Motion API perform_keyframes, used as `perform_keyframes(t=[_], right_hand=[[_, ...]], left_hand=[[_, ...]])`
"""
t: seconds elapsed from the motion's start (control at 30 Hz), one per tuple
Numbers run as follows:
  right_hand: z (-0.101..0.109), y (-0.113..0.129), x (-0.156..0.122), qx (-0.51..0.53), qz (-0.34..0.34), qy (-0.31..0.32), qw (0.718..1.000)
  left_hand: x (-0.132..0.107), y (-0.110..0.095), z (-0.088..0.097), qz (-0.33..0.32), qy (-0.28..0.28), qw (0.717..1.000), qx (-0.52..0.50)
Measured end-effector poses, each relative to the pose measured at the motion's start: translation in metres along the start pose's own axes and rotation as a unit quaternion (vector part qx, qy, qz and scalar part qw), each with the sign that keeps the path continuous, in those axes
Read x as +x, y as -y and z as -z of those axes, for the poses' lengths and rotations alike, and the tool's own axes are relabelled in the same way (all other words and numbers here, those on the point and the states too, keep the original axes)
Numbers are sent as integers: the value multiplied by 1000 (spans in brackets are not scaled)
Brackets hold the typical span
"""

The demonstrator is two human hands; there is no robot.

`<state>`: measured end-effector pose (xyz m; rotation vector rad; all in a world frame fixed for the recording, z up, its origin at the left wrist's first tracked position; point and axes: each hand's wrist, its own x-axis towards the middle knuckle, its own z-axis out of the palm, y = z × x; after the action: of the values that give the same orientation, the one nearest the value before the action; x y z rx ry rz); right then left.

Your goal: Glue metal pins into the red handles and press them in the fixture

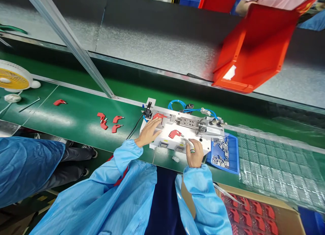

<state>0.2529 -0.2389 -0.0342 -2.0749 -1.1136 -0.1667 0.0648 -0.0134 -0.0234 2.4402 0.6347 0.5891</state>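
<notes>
— Fixture [186, 133], white and metal, sits on the green belt [76, 113] at about the middle of the view; what touches it?

— Both hands. The left hand [149, 131] lies flat and loose on its left end, fingertips at a red handle piece [159, 116] seated at the fixture's 11 o'clock corner. The right hand [194, 153] rests on the front edge at 5 o'clock, fingers bent over it, gripping nothing that I can make out. A second red piece [175, 134] lies free on the white plate between the two hands

— And the surface around it?

— The green belt runs from 9 o'clock to 3 o'clock, with a grey metal bench [152, 42] behind it at 12. A slanted aluminium rail [68, 39] crosses from 11 o'clock down to the belt

— Other things?

— Loose red pieces [110, 121] at 9 o'clock of the fixture, well apart from it. A blue tray of small metal pins [224, 154] touches it at 4 o'clock, with clear blister trays [276, 167] farther right. Blue hoses [177, 104] loop at 12. A blurred red bin [254, 49] hangs at 1 o'clock, held by another person. A yellow fan [12, 77] stands far off at 9, and a carton of red parts [251, 214] is at 5

— Anything in the way?

— Nothing lies between the hands and the fixture
</notes>
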Motion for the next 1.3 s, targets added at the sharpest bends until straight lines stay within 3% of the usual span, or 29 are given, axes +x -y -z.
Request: perform_keyframes(t=[0.1, 0.23, 0.33, 0.4, 0.6, 0.67, 0.77, 0.9, 1.0, 1.07, 1.13, 1.2, 1.3], right_hand=[[15, -15, -31, -6, -74, -8, 997], [18, -36, -54, -5, -146, 40, 988], [18, -50, -53, -1, -155, 82, 985], [18, -58, -49, 6, -154, 90, 984], [12, -72, -42, 22, -158, 64, 985], [10, -73, -44, 20, -156, 62, 986], [8, -71, -49, 12, -157, 60, 986], [6, -65, -60, 12, -167, 58, 984], [5, -59, -72, 43, -175, 75, 981], [9, -53, -85, 64, -185, 72, 978], [20, -46, -105, 71, -209, 45, 974], [38, -37, -132, 67, -249, 17, 966], [62, -20, -174, 57, -328, 6, 943]], left_hand=[[-36, 4, 3, 54, -31, 998, -4], [-75, 2, -7, 163, 68, 984, 32], [-77, 1, -12, 204, 145, 966, 57], [-71, 1, -13, 206, 168, 962, 69], [-65, -5, -12, 207, 156, 961, 94], [-61, -13, -9, 222, 175, 953, 106], [-45, -35, -7, 171, 209, 957, 106], [-4, -73, -25, -6, 147, 985, 85], [27, -84, -41, -37, 136, 986, 92], [31, -78, -42, -37, 145, 986, 76], [14, -69, -31, -44, 125, 991, 31], [-26, -58, -11, -37, 64, 997, -29], [-98, -27, 33, 88, -30, 993, -66]])
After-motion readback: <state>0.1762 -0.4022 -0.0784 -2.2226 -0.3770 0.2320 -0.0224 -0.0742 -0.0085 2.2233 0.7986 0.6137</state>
